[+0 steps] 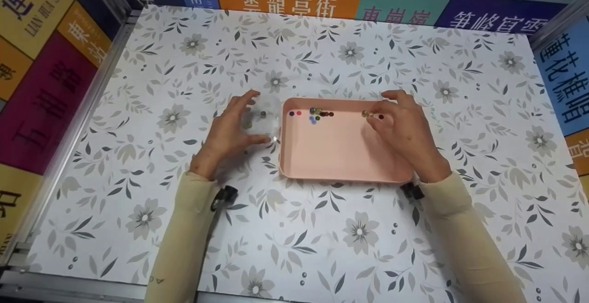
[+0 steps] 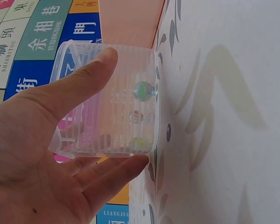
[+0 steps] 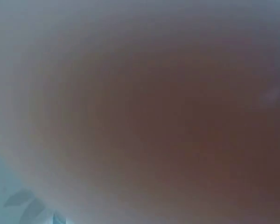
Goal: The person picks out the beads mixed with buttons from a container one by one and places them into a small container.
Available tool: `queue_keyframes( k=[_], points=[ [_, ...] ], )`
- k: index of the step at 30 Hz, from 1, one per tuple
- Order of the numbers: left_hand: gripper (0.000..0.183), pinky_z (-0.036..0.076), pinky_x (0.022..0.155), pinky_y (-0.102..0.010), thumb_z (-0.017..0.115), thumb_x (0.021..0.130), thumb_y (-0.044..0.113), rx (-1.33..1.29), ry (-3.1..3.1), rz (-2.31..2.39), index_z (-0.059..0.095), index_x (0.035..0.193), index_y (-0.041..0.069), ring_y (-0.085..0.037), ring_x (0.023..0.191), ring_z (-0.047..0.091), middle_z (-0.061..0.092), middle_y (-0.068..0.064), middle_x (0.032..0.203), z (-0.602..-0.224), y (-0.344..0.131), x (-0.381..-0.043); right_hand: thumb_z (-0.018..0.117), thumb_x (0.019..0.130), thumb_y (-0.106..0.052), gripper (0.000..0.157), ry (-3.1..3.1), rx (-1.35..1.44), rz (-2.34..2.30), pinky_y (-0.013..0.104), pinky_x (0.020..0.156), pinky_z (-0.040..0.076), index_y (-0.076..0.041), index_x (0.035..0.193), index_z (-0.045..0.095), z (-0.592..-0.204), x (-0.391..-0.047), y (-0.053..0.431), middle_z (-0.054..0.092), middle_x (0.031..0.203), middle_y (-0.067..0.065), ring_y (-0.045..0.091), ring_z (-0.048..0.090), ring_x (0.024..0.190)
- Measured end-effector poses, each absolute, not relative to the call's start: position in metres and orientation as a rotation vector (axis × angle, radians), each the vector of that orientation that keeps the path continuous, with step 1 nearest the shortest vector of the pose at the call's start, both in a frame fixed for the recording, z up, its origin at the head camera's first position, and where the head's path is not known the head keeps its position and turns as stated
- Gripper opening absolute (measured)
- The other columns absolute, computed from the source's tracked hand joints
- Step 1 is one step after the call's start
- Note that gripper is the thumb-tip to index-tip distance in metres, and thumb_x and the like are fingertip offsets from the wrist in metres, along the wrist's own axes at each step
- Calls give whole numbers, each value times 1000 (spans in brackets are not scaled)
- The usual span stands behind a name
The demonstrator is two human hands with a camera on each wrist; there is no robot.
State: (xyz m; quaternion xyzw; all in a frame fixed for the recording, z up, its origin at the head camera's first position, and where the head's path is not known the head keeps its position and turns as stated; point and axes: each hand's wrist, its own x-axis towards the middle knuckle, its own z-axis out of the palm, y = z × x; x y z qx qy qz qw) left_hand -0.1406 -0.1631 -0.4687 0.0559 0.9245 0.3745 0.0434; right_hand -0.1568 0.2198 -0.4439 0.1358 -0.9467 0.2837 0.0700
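My left hand [image 1: 228, 126] grips a clear ribbed plastic box [image 2: 126, 70], thumb over one side and fingers along the opposite side. Several marbles show through the wall, among them a green-blue marble [image 2: 143, 91] and a yellowish marble [image 2: 140, 143]. Beside the box lies a shallow pink tray [image 1: 331, 156]. Over its right part, my right hand [image 1: 407, 126] pinches a gold-green marble [image 1: 365, 114] between thumb and forefinger tips. A dark marble [image 1: 381, 117] shows by those fingers. The right wrist view is mostly a brown blur, hiding the fingertips.
Along the tray's back wall sit a dark blue marble [image 1: 291, 113], a pink-red marble [image 1: 299, 113] and a cluster of mixed marbles [image 1: 317, 113]. A flower-patterned white cloth [image 1: 294, 238] covers the table. Colourful panels with lettering [image 1: 285, 2] stand behind and at both sides.
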Motion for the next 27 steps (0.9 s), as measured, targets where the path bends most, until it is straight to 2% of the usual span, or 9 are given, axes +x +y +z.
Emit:
queue_keyframes(
  k=[12,18,23,27],
  points=[
    [107,47,116,-53,98,71,29,181,2813,1141,37,159,28,-34,135,57,51,-9,152,-469,-162,-140,78,93,-17,16,-2842,427,880,58,103,48,-9,106,80,-444,-156,211,62,140,18,44,59,125],
    [107,48,114,-51,97,72,28,179,2813,1146,37,159,27,-34,133,57,51,-9,151,-468,-162,-140,78,93,-17,16,-2870,419,883,60,107,44,-9,106,79,-445,-156,209,60,142,17,42,59,125],
    [107,48,114,-51,97,72,28,171,2808,1142,36,160,26,-35,134,57,51,-9,152,-468,-162,-141,78,93,-17,16,-2858,430,901,58,103,45,-9,106,78,-445,-154,206,60,142,17,40,62,113],
    [108,48,114,-51,98,71,28,169,2806,1143,36,160,27,-35,134,57,51,-9,151,-468,-162,-142,79,92,-16,13,-2812,481,912,57,105,47,-9,103,78,-445,-154,203,62,138,18,41,62,119]
  ],
)
